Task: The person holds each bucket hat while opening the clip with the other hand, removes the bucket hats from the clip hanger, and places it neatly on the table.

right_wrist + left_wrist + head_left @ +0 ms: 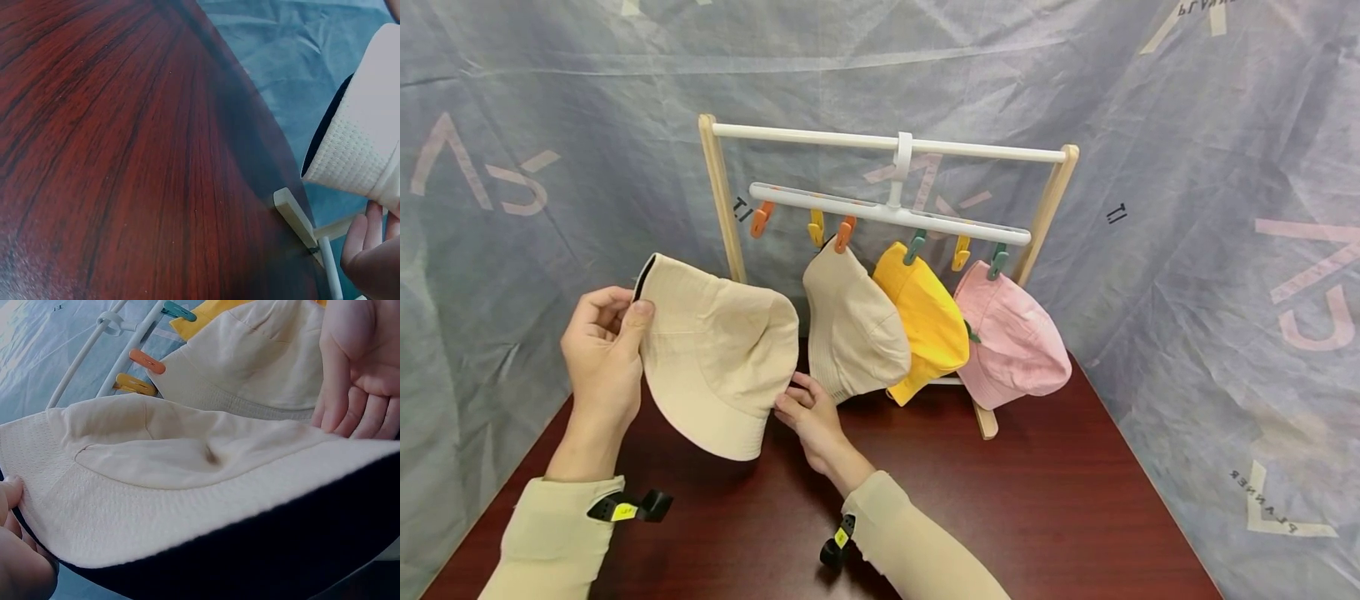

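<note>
My left hand [602, 354] pinches the brim edge of a cream bucket hat [730, 333] at its upper left, thumb in front. The hat is tilted, crown toward the right; its dark lining [275, 537] shows in the left wrist view. Fingertips of my right hand [812, 425] touch the hat's lower right side, where crown and brim meet. Just beyond it, a beige bucket hat [857, 325] hangs from an orange clip [845, 234]. A yellow hat [928, 321] and a pink hat [1011, 337] hang farther right from green clips.
A white clip hanger [820, 200] hooks over the white rail [805, 136] of a wooden-legged rack. At its left end are an orange clip [762, 219] and a yellow clip [816, 227], holding nothing. The rack stands on a dark red table [1037, 500], before grey cloth [1187, 292].
</note>
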Demonstrator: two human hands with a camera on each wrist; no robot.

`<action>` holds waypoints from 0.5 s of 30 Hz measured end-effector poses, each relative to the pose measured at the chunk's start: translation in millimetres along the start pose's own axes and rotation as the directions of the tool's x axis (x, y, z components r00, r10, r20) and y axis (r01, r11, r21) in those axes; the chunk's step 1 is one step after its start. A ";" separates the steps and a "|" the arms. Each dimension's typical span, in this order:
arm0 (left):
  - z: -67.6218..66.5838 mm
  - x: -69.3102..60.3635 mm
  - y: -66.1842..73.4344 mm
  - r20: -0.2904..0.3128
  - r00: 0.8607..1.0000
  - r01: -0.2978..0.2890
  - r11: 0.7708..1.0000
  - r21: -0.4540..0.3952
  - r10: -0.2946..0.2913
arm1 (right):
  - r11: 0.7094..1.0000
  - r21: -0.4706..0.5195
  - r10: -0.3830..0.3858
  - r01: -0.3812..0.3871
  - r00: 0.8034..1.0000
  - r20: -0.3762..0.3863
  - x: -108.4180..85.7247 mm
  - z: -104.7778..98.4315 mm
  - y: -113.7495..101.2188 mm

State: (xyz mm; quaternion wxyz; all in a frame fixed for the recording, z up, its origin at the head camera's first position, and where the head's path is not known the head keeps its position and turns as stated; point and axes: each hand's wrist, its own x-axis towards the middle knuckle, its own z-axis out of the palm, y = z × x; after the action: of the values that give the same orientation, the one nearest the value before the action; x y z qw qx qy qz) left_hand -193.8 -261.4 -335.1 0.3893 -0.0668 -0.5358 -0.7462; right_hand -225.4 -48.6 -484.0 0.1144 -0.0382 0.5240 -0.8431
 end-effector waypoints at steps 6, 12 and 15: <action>-5.8 -0.6 -1.6 -0.005 1.000 0.013 1.000 -0.003 -0.013 | 0.999 -0.039 -0.015 0.014 1.000 -0.020 -0.5 -0.8 1.7; -12.6 0.4 -2.8 -0.017 1.000 0.014 1.000 0.007 -0.014 | 0.998 -0.056 -0.022 0.020 0.999 -0.037 -0.5 -0.9 -0.7; -16.6 0.9 -2.9 -0.027 0.999 0.020 1.000 0.006 -0.019 | 0.997 -0.066 -0.032 0.030 0.999 -0.034 -0.8 -1.1 -1.1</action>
State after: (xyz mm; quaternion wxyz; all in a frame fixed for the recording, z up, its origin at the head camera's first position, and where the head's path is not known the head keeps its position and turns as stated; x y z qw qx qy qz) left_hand -191.1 -275.6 -343.7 0.3893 -0.0503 -0.5334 -0.7492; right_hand -225.0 -47.0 -483.5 0.0907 -0.0355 0.5526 -0.8278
